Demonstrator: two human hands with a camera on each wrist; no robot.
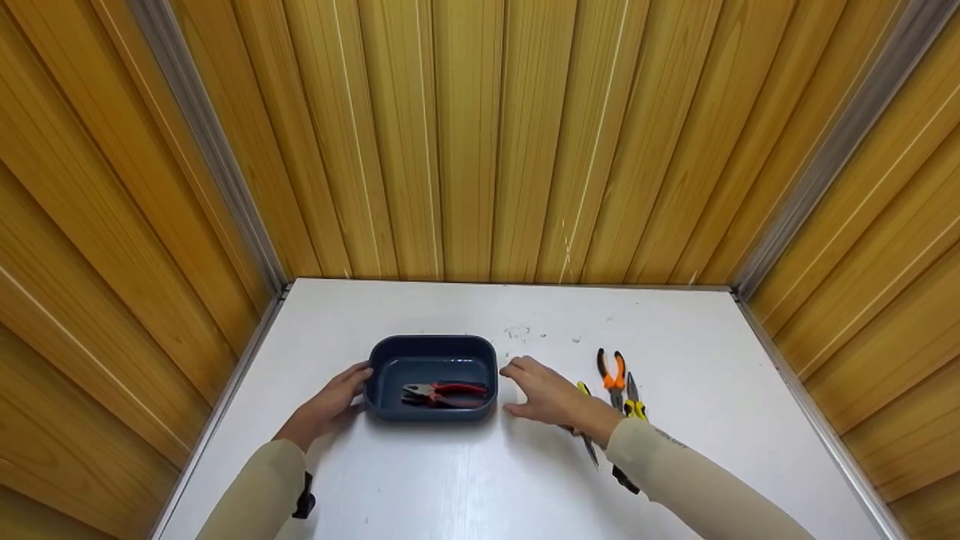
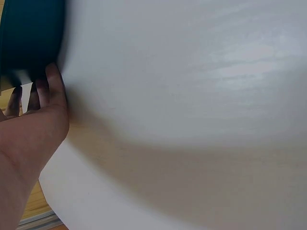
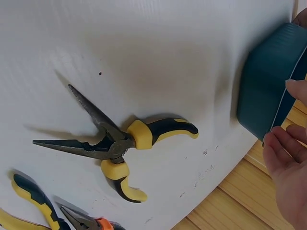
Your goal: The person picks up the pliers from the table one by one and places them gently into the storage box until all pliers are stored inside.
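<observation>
"Why touch the dark-blue, rounded-rectangular, plastic-looking bin (image 1: 431,415) so?"

"Perhaps for steadying: relaxed left hand (image 1: 328,403) against its left side; empty right hand (image 1: 551,394) spread just off its right."

"Tools?"

"Inside it, red-handled steel pliers (image 1: 437,394); right of it, yellow-and-black needle-nose pliers (image 3: 116,149)."

"Surroundings?"

"Beneath it, scuffed white tabletop (image 1: 420,480); behind it, yellow-brown slatted wall (image 1: 465,150)."

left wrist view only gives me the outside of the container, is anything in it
Observer: Yes, red-handled pliers lie inside the container, handles toward its right end.
Operator: and where's the other hand
Observer: The right hand is beside the container's right end, fingers and thumb spread apart.
Operator: any more tools out there
Observer: Yes, long-nosed pliers with yellow-and-black handles lie on the table, jaws open.
</observation>
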